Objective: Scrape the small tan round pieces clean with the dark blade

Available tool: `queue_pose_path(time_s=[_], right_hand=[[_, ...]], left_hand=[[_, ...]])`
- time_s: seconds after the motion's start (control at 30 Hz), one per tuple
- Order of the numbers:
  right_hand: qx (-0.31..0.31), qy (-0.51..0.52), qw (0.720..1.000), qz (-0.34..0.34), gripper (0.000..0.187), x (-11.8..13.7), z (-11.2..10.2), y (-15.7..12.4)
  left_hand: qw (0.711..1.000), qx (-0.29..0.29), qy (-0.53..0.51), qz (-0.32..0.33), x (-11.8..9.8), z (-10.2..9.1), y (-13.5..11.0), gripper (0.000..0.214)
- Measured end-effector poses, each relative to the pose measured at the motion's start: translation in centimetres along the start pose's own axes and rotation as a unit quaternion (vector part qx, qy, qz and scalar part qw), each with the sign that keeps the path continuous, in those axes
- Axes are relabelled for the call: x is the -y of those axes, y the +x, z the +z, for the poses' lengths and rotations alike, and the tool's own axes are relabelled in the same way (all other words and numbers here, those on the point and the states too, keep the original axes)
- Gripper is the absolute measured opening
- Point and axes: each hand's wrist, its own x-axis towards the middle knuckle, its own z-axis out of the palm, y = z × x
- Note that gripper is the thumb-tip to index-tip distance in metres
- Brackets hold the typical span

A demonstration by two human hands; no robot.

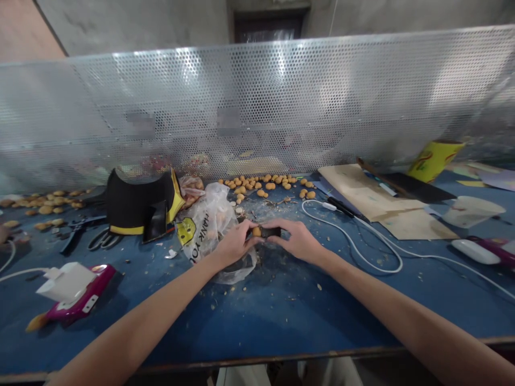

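Note:
My left hand (pixel 233 245) is closed, its thumb and fingers pinching a small round tan fruit (pixel 256 231) over the table. Against the fruit's right side is a short black cylinder-like piece (pixel 272 232), which my right hand (pixel 301 240) grips between thumb and fingers. Whether the two pieces are joined or just touching, I cannot tell. Beneath and beside my left hand lies a crumpled clear plastic bag (pixel 213 212) with a yellow print. Behind my hands, several similar tan fruits (pixel 270 186) lie loose among bits of debris.
A curved black-and-yellow piece (pixel 139 201), pliers (pixel 76 233) and more tan fruits (pixel 50 203) are at left. Nearer stands a white charger on a magenta power strip (pixel 76 300). A white cable (pixel 354 246), cardboard (pixel 374 193) and yellow tube (pixel 434 161) lie right. Perforated metal (pixel 281 96) borders the back.

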Motion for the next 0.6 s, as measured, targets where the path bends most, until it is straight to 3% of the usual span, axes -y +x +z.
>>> queue_pose_path(time_s=[0.13, 0.23, 0.6], right_hand=[[-0.002, -0.074, 0.991, -0.115, 0.029, -0.27, 0.1, -0.08], [0.0, -0.098, 0.983, -0.155, 0.029, -0.52, 0.08, -0.06], [0.0, -0.127, 0.986, -0.111, 0.043, -0.13, 0.19, 0.08]], left_hand=[[0.999, 0.005, -0.032, -0.029, 0.04, -0.06, 0.05, 0.032], [0.999, 0.003, -0.036, -0.037, -0.02, 0.0, 0.04, 0.03], [0.999, 0.003, -0.038, -0.008, -0.61, 0.0, 0.06, 0.03]])
